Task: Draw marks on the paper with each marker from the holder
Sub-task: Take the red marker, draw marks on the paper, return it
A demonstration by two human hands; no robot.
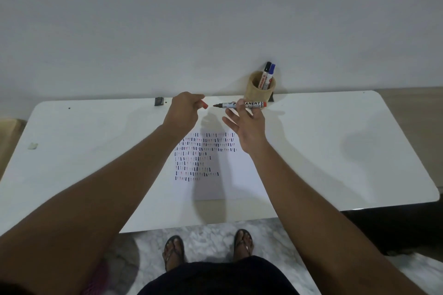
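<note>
A white paper lies mid-table, covered with rows of short dark blue and red marks. My right hand holds an uncapped red permanent marker level above the table, tip pointing left. My left hand is closed on the marker's red cap, a short gap left of the tip. A round wooden holder stands at the table's back edge against the wall, just behind the marker. In it stand a black marker and a blue marker.
The white table runs along a plain wall. A small dark clip sits on its back edge, and a small scrap lies at the left. My sandalled feet stand on marbled floor below the front edge.
</note>
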